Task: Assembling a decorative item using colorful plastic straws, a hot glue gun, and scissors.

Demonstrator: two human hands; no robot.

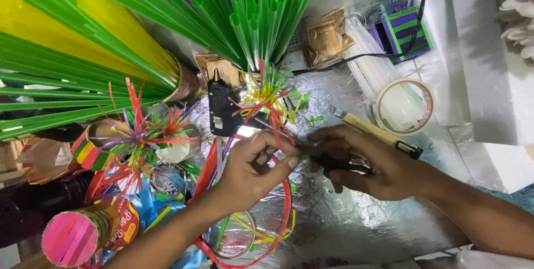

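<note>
My left hand pinches a thin bundle of cut straw strips that fans out in red, yellow and green above my fingers. My right hand grips black-handled scissors, with the tips meeting the strips beside my left thumb. Both hands hover over a crinkled silver foil sheet. A black glue gun lies just above my left hand.
Bundles of green straws and yellow straws stand at the top and left. A utility knife and a tape roll lie right of the hands. A pink-capped tube, finished straw flowers and white foam blocks surround the foil.
</note>
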